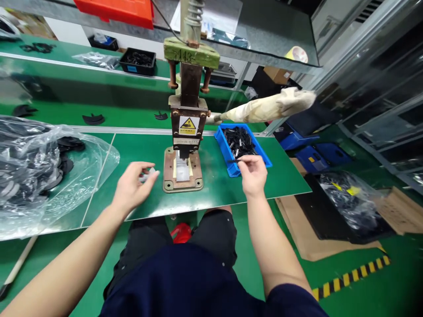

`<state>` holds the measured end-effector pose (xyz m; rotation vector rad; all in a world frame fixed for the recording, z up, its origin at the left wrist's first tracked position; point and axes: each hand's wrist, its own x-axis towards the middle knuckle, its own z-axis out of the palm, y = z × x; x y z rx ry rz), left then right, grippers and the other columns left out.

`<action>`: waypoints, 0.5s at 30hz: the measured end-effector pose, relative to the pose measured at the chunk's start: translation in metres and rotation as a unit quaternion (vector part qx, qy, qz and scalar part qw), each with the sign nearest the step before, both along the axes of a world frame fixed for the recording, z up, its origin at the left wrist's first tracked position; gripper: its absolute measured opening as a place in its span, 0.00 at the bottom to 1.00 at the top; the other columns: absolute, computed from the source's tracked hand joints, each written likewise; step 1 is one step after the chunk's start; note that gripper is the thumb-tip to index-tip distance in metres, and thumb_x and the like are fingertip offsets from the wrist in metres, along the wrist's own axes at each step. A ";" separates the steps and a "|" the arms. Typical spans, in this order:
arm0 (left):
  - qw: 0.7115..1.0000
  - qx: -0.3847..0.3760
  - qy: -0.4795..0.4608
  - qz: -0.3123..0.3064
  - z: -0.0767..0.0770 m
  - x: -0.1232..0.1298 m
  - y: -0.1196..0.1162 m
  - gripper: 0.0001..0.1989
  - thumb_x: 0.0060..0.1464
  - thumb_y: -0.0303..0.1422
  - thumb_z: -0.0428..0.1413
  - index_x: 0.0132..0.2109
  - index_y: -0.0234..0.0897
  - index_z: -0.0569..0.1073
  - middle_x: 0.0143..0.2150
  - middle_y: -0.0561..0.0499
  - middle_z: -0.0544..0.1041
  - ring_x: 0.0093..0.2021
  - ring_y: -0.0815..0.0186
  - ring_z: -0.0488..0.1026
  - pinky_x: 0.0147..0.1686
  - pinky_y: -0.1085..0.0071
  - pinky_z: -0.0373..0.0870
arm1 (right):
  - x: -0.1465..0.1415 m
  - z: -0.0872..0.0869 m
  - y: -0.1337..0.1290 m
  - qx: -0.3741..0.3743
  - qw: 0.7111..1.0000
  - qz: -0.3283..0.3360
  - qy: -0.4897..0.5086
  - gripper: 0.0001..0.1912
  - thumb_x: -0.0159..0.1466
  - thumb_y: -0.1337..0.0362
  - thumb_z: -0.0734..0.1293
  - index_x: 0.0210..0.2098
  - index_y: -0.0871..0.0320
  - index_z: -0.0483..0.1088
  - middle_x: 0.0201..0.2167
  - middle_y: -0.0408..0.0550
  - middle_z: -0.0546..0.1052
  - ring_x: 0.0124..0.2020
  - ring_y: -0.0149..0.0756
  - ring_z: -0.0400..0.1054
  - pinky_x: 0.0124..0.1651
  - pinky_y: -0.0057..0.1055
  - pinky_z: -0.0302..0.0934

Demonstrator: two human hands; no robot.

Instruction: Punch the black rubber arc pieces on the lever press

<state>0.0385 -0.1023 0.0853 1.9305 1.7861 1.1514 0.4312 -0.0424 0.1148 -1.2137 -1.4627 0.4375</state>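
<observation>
My left hand [132, 187] is closed in a pinch on a small pale grey piece [144, 177], left of the press base [167, 174]. Between thumb and fingertips, my right hand [254, 176] grips a thin black strip-like part [233, 161] at the front of a blue bin [234, 171]. Small black parts [239, 140] fill that bin. In the middle stands a hand press [190, 88] with a warning label; under its ram, a light metal fixture [183, 171] sits on the base. The fingers partly hide both held pieces.
A handle wrapped in off-white cloth [267, 108] juts right from the press, above the blue bin. At left lies a large clear plastic bag [79, 176] with dark curved parts. Behind are a black bin [137, 61] and loose black pieces [93, 119]. Cardboard [307, 242] lies at right.
</observation>
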 end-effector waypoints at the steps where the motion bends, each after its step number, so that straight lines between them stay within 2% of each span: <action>1: 0.999 0.002 -0.035 -0.036 0.010 0.016 -0.009 0.19 0.64 0.45 0.59 0.55 0.39 0.76 0.49 0.45 0.80 0.46 0.58 0.79 0.51 0.61 0.77 | -0.017 -0.005 -0.016 0.019 0.999 0.028 0.026 0.14 0.67 0.51 0.70 0.44 0.53 0.69 0.42 0.48 0.78 0.45 0.37 0.75 0.54 0.41 0.72; 4: 0.978 0.030 -0.121 -0.165 0.032 0.060 -0.034 0.18 0.64 0.40 0.62 0.57 0.39 0.76 0.46 0.47 0.83 0.41 0.63 0.79 0.47 0.65 0.78 | -0.064 -0.020 -0.056 0.055 0.987 0.121 0.092 0.12 0.66 0.53 0.72 0.41 0.51 0.69 0.37 0.45 0.78 0.41 0.36 0.76 0.48 0.41 0.74; 7: 0.955 0.044 -0.160 -0.245 0.040 0.086 -0.049 0.17 0.65 0.35 0.63 0.58 0.39 0.76 0.46 0.47 0.84 0.39 0.66 0.80 0.43 0.68 0.79 | -0.091 -0.031 -0.080 0.070 0.970 0.191 0.133 0.09 0.66 0.58 0.74 0.41 0.50 0.70 0.34 0.43 0.79 0.39 0.36 0.77 0.44 0.40 0.75; 11: 0.946 0.062 -0.164 -0.274 0.040 0.090 -0.059 0.10 0.65 0.31 0.63 0.52 0.40 0.79 0.43 0.47 0.85 0.40 0.64 0.82 0.43 0.68 0.78 | -0.096 -0.039 -0.087 0.080 0.955 0.242 0.149 0.09 0.65 0.62 0.74 0.43 0.48 0.72 0.35 0.43 0.80 0.39 0.36 0.77 0.43 0.40 0.76; 15: 0.945 0.074 -0.160 -0.276 0.037 0.086 -0.062 0.11 0.63 0.28 0.64 0.52 0.40 0.79 0.43 0.47 0.85 0.41 0.64 0.82 0.44 0.66 0.78 | -0.093 -0.042 -0.088 0.086 0.950 0.266 0.137 0.11 0.64 0.66 0.74 0.45 0.48 0.74 0.37 0.43 0.81 0.40 0.37 0.78 0.44 0.41 0.76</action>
